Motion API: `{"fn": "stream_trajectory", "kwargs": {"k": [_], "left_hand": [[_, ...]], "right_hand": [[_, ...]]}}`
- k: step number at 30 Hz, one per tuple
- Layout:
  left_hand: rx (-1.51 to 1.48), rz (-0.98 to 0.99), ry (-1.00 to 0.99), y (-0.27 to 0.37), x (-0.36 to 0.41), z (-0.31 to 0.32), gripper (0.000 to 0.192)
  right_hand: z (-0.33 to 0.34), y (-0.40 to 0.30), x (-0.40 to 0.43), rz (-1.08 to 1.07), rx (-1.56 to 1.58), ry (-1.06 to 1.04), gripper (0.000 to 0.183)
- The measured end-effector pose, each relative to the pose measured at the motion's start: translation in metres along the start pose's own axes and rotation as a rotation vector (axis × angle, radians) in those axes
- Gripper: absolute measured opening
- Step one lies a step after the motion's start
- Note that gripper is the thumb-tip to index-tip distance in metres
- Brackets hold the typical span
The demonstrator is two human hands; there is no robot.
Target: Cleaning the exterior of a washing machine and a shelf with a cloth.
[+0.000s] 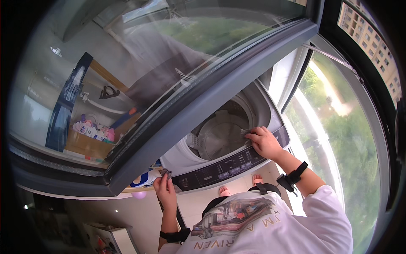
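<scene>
A top-loading washing machine (219, 174) stands before me, its inner metal drum (222, 136) exposed to view. Over the drum's near right rim, my right hand (265, 144) pinches a small grey clump (245, 132), perhaps lint or cloth. My left hand (165, 190) is at the machine's front left corner. Between its fingertips is another crumpled grey piece (165, 172), also of unclear material. The control panel with buttons (234, 168) runs along the near edge, below my right hand.
A grey-framed glass window sash (215, 85) slants across the view above the machine. Behind the glass are a cardboard box (85, 143) of packets and a white hose (104, 107). Large windows (336, 127) line the right side. A pink balloon-like object (139, 194) lies at left.
</scene>
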State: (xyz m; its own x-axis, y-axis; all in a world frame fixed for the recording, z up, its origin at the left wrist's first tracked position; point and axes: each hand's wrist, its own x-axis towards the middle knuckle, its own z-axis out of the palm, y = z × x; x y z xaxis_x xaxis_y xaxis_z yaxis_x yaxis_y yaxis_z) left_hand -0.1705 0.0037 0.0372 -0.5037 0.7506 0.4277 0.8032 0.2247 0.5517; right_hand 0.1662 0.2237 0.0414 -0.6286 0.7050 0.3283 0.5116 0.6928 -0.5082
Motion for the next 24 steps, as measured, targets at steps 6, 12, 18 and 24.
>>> {"fn": "stream_trajectory", "kwargs": {"k": [6, 12, 18, 24], "left_hand": [[-0.005, 0.273, -0.272, 0.055, -0.012, 0.048, 0.027], [-0.417, 0.503, -0.549, 0.143, 0.056, 0.100, 0.023], [-0.460, 0.410, -0.187, 0.175, 0.176, 0.179, 0.028], [-0.821, -0.294, -0.103, 0.177, 0.223, 0.332, 0.039]], "right_hand": [[-0.007, 0.021, -0.060, -0.018, -0.071, 0.131, 0.038], [-0.025, 0.048, -0.084, 0.166, 0.001, 0.308, 0.037], [-0.027, 0.056, -0.025, 0.265, -0.061, 0.488, 0.034], [-0.028, 0.066, -0.036, 0.324, -0.140, 0.434, 0.035]]}}
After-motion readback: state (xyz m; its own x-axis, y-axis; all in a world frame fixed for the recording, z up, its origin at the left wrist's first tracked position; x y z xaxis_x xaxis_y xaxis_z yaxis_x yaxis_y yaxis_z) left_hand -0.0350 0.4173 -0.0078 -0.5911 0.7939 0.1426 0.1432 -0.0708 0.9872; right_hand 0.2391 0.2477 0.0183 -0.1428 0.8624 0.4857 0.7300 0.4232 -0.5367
